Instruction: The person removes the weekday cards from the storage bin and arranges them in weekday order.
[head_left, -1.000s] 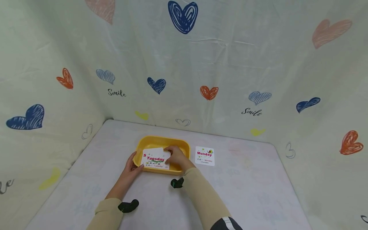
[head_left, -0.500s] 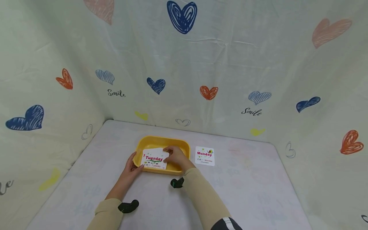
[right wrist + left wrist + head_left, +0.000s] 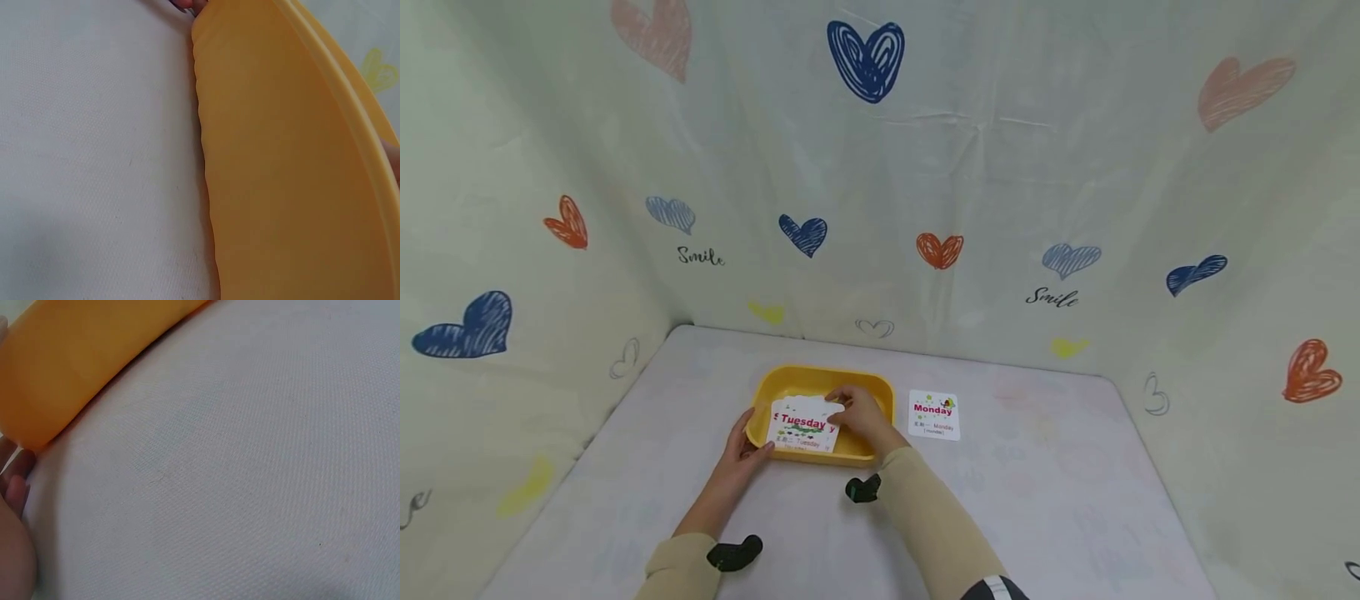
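Observation:
A yellow tray stands on the table with a small stack of white cards in it. The top card reads "Tuesday", and parts of other cards show behind its edges. With thumb on the front rim and fingers about the left end, my left hand holds the tray. My right hand reaches over the tray's right part and pinches the cards at their upper right edge. In the left wrist view, left-hand fingers touch the base of the tray wall. The right wrist view shows mostly tray wall.
Right of the tray, a "Monday" card lies face up on the white table. A pale curtain printed with hearts rises behind the table and along both sides. Dark wrist-worn devices stick out from both sleeves.
The cards have shifted slightly under my right hand, and more of those behind the "Tuesday" card now shows at its right and top. My left hand keeps its hold. The head view has tilted slightly up.

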The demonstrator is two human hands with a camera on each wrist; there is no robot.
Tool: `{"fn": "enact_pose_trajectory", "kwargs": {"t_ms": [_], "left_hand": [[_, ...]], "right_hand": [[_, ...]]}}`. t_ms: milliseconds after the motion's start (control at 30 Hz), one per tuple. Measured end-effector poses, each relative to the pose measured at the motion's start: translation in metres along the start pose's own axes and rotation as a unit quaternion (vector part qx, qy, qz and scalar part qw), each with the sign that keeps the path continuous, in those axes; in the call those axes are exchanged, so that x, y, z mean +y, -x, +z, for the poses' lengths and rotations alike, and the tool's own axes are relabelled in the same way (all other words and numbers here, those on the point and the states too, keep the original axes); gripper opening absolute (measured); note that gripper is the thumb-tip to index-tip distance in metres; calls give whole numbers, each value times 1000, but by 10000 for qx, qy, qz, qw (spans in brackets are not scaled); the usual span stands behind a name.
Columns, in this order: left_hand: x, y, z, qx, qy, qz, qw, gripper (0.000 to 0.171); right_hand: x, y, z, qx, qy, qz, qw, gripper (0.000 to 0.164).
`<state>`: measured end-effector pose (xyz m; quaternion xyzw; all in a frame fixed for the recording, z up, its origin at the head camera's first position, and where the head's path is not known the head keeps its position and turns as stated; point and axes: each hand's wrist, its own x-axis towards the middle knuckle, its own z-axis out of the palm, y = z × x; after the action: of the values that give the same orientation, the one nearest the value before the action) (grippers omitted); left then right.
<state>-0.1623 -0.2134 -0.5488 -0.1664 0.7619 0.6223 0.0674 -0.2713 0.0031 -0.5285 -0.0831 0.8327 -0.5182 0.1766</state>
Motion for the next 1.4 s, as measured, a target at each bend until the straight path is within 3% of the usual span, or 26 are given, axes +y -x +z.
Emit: {"fn": "enact_pose_trajectory", "kwargs": {"t_ms": [467, 767, 1167, 1400], "left_hand": [[1, 0, -2, 56, -48, 237, 9997, 83], [2, 1, -1, 53, 122, 50, 9999, 87], [-2, 8, 2, 37, 89, 68, 9999, 87], [-4, 6, 0, 40, -157, 217, 9996, 84]], "right_hand": [[0, -4, 0, 102, -94, -206, 9997, 21], [0, -3, 1, 215, -202, -84, 9995, 18], [3, 5, 2, 512, -314, -95, 9982, 19], [2, 7, 0, 499, -1153, -254, 9918, 23]]}}
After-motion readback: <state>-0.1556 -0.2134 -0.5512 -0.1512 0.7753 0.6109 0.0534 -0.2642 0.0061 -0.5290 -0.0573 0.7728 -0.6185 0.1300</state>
